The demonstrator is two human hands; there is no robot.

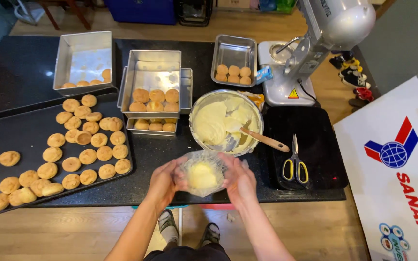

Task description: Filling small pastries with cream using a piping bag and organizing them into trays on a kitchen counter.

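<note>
The piping bag [202, 172], a clear crinkled plastic pouch with a lump of pale yellow cream inside, sits near the front edge of the dark speckled counter [20, 67], cupped between both hands. At far left a black flat tray [30, 133] carries rows of small round golden puffs [87, 156], matte and slightly cracked. Beyond it stand square metal pans [84, 60], shiny and straight-walled, some with a few puffs in them. The left hand [164, 180] curls around the bag's left side, fingers pressed to the plastic; the right hand [238, 179] wraps the right side the same way, both holding the mouth of the bag wide. Just behind, a round steel bowl [226, 122] holds smooth thick cream and a wooden-handled spatula [265, 140]. To the right, yellow-handled scissors [295, 164] lie on a black tray, a grey stand mixer [315, 43] with a yellow triangular warning sticker rises behind, and a white chest with red-and-blue emblem [394, 147] stands far right.
</note>
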